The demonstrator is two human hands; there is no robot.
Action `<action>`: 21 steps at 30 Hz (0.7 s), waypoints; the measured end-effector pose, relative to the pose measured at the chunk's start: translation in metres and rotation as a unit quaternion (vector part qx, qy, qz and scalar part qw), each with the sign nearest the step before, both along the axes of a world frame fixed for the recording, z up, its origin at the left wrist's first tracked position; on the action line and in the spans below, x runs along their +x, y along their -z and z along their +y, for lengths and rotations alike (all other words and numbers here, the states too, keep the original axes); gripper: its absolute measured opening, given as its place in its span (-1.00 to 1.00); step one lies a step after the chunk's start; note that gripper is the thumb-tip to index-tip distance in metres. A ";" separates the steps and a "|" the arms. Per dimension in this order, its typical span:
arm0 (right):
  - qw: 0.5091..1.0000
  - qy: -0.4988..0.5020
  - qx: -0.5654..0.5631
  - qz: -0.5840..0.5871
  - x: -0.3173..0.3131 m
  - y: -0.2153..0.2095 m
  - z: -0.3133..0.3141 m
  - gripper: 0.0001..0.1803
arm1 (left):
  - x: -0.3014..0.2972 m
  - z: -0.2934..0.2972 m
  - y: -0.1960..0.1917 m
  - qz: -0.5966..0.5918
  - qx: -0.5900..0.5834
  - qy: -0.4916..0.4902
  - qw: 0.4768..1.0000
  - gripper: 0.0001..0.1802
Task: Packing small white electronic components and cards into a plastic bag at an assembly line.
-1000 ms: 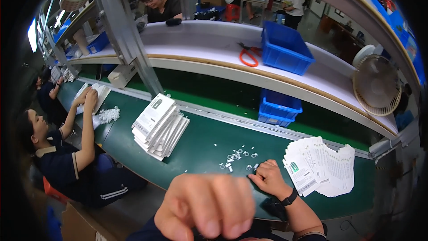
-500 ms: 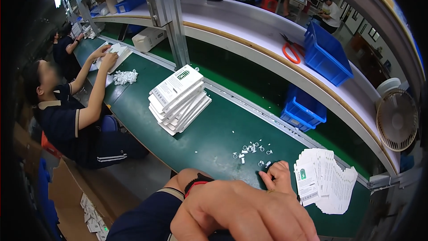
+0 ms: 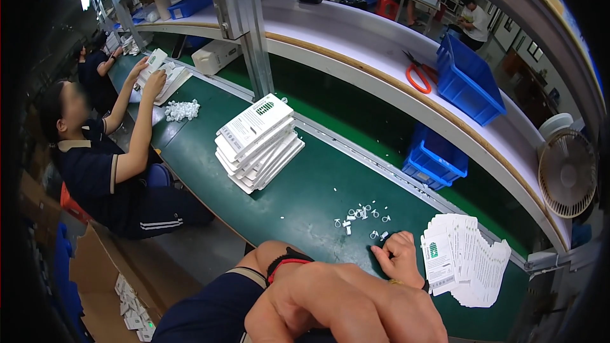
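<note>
Close up at the lower middle is my left hand, its knuckles bent and its fingertips hidden beyond the lower edge. A black and red band circles that wrist. My right hand rests on the green table with its fingers curled under; whatever is inside them, if anything, is hidden. Beside its knuckles lie small white ring-shaped plastic pieces, loosely scattered. Just right of this hand, flat white printed cards lie fanned out and overlapping.
A stack of white printed packages stands at mid-table. Left, a co-worker handles white packages near a heap of white pieces. A metal post, raised shelf, red-handled scissors, blue bins and a fan lie beyond.
My left hand has shifted slightly and its knuckles are lower in the picture. My right hand stays in nearly the same place. The co-worker has lifted a white package.
</note>
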State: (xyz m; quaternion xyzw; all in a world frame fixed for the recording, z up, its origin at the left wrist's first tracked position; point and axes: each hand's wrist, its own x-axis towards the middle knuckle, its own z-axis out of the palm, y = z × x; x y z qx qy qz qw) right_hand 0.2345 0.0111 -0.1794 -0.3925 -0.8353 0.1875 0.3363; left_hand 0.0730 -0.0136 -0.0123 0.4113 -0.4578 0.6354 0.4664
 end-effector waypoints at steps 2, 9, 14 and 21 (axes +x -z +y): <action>1.000 -0.004 0.006 0.000 0.001 0.000 0.001 -0.59 | 0.004 0.005 -0.003 -0.017 0.004 -0.017 1.000 -0.55; 1.000 0.002 0.008 0.002 0.002 -0.002 0.004 -0.60 | 0.001 0.008 0.001 -0.006 -0.003 0.013 1.000 -0.64; 1.000 0.002 0.003 0.000 0.002 0.000 0.004 -0.60 | -0.021 -0.002 -0.005 0.068 -0.046 0.025 0.996 -0.70; 1.000 -0.008 0.011 0.001 0.004 -0.001 0.003 -0.59 | -0.038 0.001 -0.004 0.141 -0.066 0.048 0.987 -0.77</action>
